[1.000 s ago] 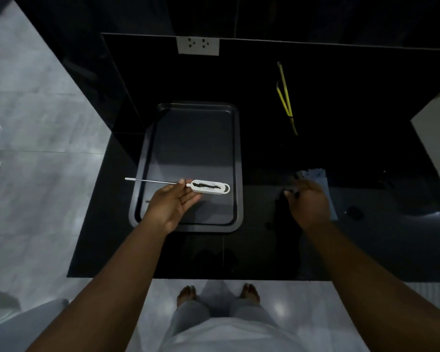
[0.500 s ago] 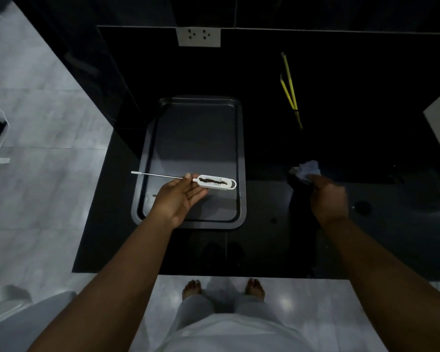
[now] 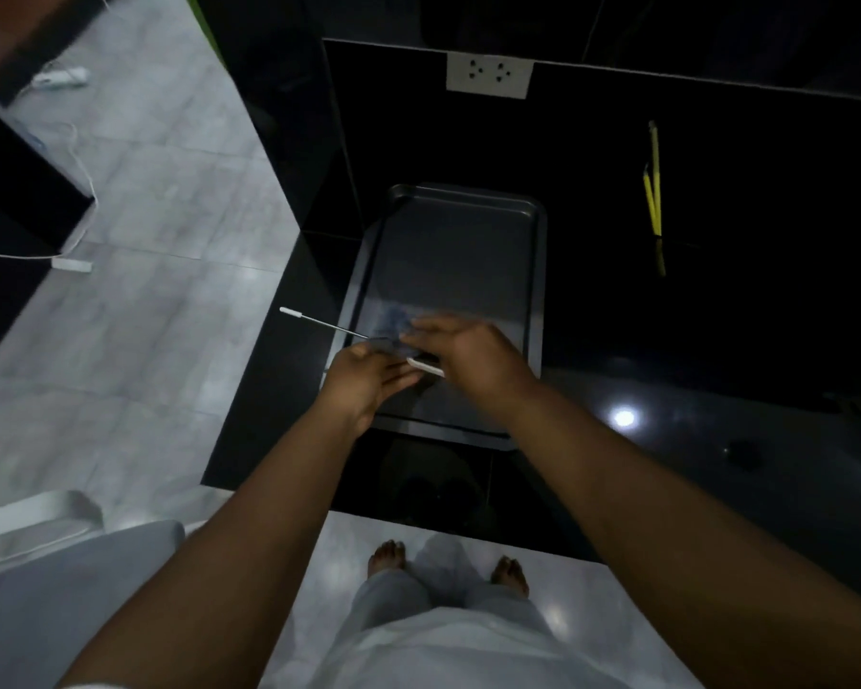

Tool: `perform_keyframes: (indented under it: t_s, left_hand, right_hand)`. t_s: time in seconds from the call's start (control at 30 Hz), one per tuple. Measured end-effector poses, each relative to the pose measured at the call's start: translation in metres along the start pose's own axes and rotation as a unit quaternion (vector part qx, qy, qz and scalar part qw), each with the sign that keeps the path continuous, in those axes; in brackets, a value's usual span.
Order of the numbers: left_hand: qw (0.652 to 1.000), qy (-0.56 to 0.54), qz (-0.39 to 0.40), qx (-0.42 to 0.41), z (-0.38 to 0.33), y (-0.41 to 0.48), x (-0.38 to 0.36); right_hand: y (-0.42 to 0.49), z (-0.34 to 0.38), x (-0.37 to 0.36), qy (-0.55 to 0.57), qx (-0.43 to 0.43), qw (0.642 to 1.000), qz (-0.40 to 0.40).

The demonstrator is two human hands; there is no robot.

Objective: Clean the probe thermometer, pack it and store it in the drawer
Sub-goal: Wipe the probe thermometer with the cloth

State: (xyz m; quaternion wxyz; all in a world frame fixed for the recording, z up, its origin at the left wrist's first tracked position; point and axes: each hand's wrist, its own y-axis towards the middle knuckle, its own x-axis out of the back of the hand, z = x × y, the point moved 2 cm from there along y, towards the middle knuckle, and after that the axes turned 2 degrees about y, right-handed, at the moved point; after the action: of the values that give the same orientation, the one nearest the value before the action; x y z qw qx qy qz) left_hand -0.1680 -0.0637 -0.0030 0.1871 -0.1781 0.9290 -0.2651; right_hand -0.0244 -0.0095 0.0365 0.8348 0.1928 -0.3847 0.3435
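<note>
A: Status on the white plastic probe thermometer with the thin metal stem (image 3: 369, 343)?

B: Held over the near-left corner of the dark rectangular metal tray (image 3: 533, 271). Stem points left, past the tray rim and over the glossy black counter (image 3: 667, 390); its white tip cap sticks out clear of both hands. The body is mostly hidden, only a white edge shows between the hands.

A: Left hand (image 3: 369, 380)?

B: Palm up under the body, fingers loosely curled, supporting it from below. Frame is motion-blurred, so I can't tell how tightly it grips.

A: Right hand (image 3: 468, 353)?

B: Above the thermometer, back of hand up, fingers bent down and closed on a crumpled pale grey-blue wipe (image 3: 393, 325). Wipe sits on the stem where it meets the body.

A: Anything else on the counter?

B: Yellow tongs-like tool (image 3: 653, 191) leaning at the back wall, well apart from the tray. White wall socket (image 3: 489, 75) above the tray.
</note>
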Motion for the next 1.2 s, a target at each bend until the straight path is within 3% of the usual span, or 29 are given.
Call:
perform_keyframes:
  t_s: [0.07, 0.23, 0.4, 0.53, 0.6, 0.7, 0.77, 0.97, 1.13, 1.2]
  left_hand:
    - [1.000, 0.022, -0.017, -0.006, -0.001, -0.001, 0.004]
    - [0.998, 0.037, -0.035, -0.023, 0.000, -0.006, 0.006]
    - [0.997, 0.038, -0.047, -0.041, 0.003, -0.008, 0.008]
    - [0.997, 0.037, -0.048, -0.045, 0.002, -0.008, 0.010]
    - [0.997, 0.038, -0.046, -0.046, 0.002, -0.008, 0.010]
    - [0.997, 0.043, -0.051, -0.040, 0.004, -0.009, 0.008]
    - [0.997, 0.046, -0.053, -0.036, 0.006, -0.010, 0.005]
    - [0.995, 0.073, -0.053, -0.051, 0.005, -0.014, -0.002]
    - [0.996, 0.021, -0.067, -0.048, -0.005, -0.018, 0.015]
    - [0.997, 0.013, -0.063, -0.051, -0.005, -0.018, 0.016]
  right_hand:
    - [-0.002, 0.001, -0.009, 0.004, -0.006, 0.999, 0.038]
    - [-0.030, -0.011, -0.013, -0.075, 0.028, 0.997, 0.022]
    - [-0.062, -0.043, -0.008, 0.024, -0.157, 0.983, 0.095]
    - [-0.086, -0.058, 0.007, 0.023, -0.201, 0.979, 0.037]
    - [-0.085, -0.050, 0.014, 0.061, -0.203, 0.977, -0.009]
    - [-0.072, -0.033, 0.018, 0.026, -0.084, 0.989, -0.118]
    - [-0.058, -0.020, 0.016, 0.020, -0.057, 0.988, -0.141]
    - [-0.051, -0.007, -0.022, -0.012, -0.029, 1.000, 0.003]
    - [-0.081, -0.045, -0.008, -0.074, -0.075, 0.994, 0.003]
    - [-0.085, -0.052, -0.001, -0.043, -0.101, 0.992, -0.065]
